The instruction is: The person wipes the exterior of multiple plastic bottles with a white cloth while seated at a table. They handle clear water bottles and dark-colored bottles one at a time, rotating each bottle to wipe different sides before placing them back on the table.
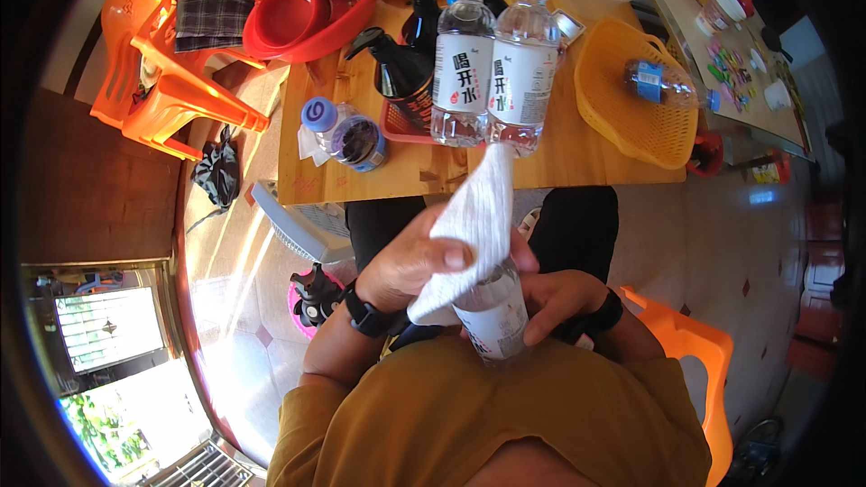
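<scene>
My left hand [423, 257] grips a white cloth [477, 216], pressing it with the thumb over the upper part of a clear plastic bottle [497, 318]. Below the cloth, my right hand [558, 301] holds this labelled bottle near my chest. The cloth hides the bottle's cap and part of its shoulder. Ahead of my hands, at the table's near side, two similar clear bottles with white caps stand upright side by side, the left one [463, 67] and the right one [524, 67]. The cloth's far tip overlaps the base of the right one in the view.
On the wooden table [399, 179] are a black pump bottle [399, 71], a purple-capped bottle [348, 135], red bowls [291, 13] and a yellow basket [629, 122] holding a plastic bottle [659, 84]. Orange chairs stand at the left [183, 105] and right [717, 379].
</scene>
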A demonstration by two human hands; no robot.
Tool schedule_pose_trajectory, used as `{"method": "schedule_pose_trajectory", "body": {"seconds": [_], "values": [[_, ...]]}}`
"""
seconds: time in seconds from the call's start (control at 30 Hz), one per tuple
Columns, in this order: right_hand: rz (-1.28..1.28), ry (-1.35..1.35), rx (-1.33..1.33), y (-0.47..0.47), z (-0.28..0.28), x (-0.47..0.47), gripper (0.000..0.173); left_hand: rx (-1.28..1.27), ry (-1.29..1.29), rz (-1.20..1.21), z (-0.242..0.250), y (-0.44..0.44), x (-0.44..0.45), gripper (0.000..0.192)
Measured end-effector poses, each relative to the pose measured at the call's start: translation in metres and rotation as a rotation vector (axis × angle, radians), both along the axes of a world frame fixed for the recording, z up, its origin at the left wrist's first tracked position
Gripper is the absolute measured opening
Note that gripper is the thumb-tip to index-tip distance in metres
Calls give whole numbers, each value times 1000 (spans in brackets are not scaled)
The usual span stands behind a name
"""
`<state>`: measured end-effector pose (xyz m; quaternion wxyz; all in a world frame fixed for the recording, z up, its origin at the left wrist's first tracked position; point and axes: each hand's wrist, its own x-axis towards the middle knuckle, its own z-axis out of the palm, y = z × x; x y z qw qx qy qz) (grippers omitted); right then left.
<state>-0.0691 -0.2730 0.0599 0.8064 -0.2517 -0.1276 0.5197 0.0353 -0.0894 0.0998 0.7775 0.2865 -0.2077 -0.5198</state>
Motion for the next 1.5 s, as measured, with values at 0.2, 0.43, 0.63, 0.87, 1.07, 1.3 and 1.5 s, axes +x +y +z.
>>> {"method": "schedule_pose_trajectory", "body": {"seconds": [0.2, 0.43, 0.63, 0.87, 1.07, 1.3, 1.5], "values": [[-103, -237, -289, -14, 5, 0, 77, 20, 112, -147, -10, -2, -13, 89], [-719, -473, -574, -45, 31, -10, 84, 40, 42, -420, -25, 0, -32, 93], [-907, -395, -695, -33, 51, -21, 70, 176, -159, -600, -33, -13, -35, 83], [-1119, -284, -512, -18, 49, -12, 58, 384, -21, -417, -27, 6, -32, 72], [-1232, -567, -399, -2, 63, 8, 48, 221, 468, -294, -63, 11, -37, 57], [-1189, -1213, -636, 28, 75, 57, 44, -163, 679, -117, -91, 33, -26, 59], [-1254, -1484, -792, 65, 49, 108, 41, -101, 709, -63, -104, 73, -28, 58]]}}
